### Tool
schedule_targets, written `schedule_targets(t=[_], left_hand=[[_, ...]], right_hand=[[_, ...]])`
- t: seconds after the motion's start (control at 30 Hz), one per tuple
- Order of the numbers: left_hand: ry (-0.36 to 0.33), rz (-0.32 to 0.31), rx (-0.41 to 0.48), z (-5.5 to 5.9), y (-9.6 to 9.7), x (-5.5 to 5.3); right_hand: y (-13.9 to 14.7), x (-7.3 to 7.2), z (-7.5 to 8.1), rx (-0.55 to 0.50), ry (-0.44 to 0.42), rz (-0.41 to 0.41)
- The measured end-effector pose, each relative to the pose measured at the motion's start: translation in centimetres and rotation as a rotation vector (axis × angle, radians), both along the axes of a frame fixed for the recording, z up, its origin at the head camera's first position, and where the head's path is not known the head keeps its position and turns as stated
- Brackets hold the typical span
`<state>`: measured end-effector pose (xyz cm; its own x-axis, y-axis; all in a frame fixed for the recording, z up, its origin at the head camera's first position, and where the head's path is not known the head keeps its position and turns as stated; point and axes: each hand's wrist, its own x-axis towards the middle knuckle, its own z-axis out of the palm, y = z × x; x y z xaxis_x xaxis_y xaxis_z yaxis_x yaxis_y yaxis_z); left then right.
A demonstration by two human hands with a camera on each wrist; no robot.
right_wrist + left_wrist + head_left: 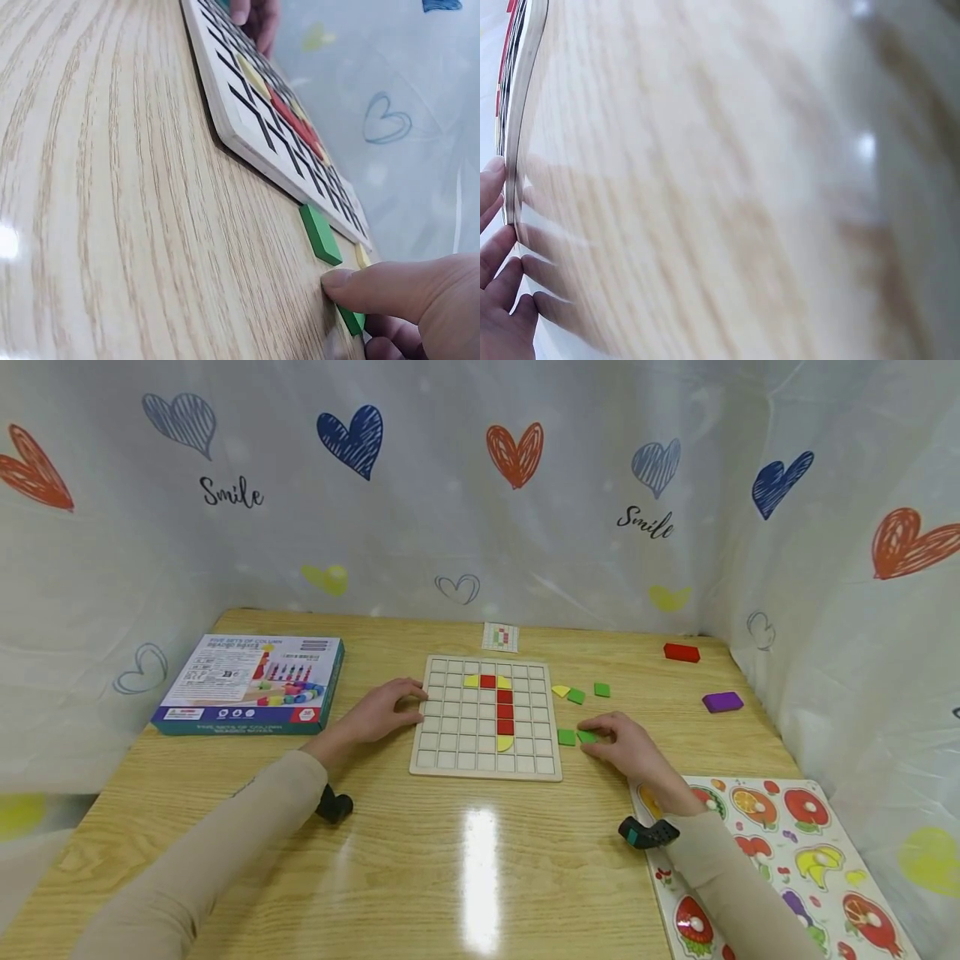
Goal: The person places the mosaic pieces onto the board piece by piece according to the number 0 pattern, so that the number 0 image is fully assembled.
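Note:
A wooden grid board (453,760) lies flat mid-table. Set in its cells are red square tiles (505,712) and yellow rounded tiles (505,743), forming a hooked line. My left hand (382,710) rests its fingertips against the board's left edge; in the left wrist view the fingers (496,255) meet that edge. Just right of the board, my right hand (626,745) pinches a green tile (351,321) between thumb and fingers, low over the table. Another green tile (321,234) lies beside it, close to the board's edge.
Beyond the right hand lie two more green tiles (602,690) and a yellow tile (560,691). A small pattern card (500,637) sits behind the board. A boxed set (247,685) is at left; red (681,652) and purple blocks (722,702) and a fruit puzzle board (832,877) are at right.

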<state>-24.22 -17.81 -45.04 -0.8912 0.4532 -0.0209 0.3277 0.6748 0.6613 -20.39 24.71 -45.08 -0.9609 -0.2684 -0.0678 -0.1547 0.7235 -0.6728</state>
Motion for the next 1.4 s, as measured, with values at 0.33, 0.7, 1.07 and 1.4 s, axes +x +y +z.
schedule_targets(t=[0.33,0.7,1.07,1.4], left_hand=[[-0.003,0.003,0.003,0.1,0.1,0.1],[0.004,-0.003,0.019,0.0,-0.1,0.1],[0.005,-0.007,0.028,0.0,-0.1,0.1],[0.006,-0.007,0.025,0.1,-0.1,0.1]], right_hand=[[-0.2,-0.2,0.0,0.022,0.023,-0.059],[0.1,-0.4,0.0,0.023,0.045,-0.043],[0.4,-0.3,-0.1,0.031,0.12,0.051],[-0.3,0.6,0.7,0.018,0.106,-0.081]])
